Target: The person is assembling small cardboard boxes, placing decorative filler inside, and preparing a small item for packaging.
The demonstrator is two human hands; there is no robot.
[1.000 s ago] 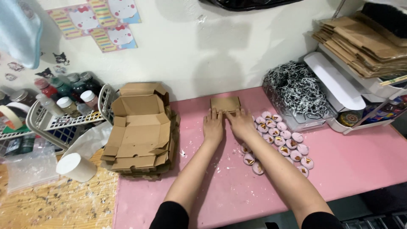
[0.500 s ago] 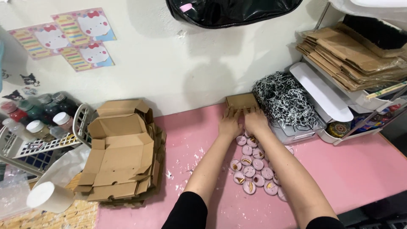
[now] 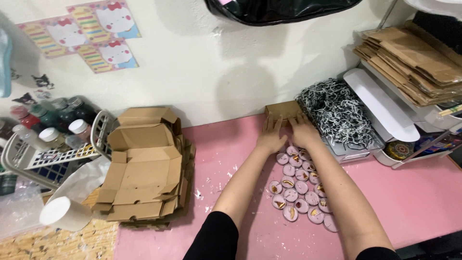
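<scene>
We press our left hand point(image 3: 271, 137) and right hand point(image 3: 303, 132), fingers spread flat, on a small cardboard box point(image 3: 284, 110), partly hidden, on the pink surface point(image 3: 423, 197) against the white wall point(image 3: 216, 62).

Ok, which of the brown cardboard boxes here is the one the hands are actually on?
The small folded box against the wall, under both hands. The stack of flattened boxes at left and the flat stack on the right shelf lie untouched.
</scene>
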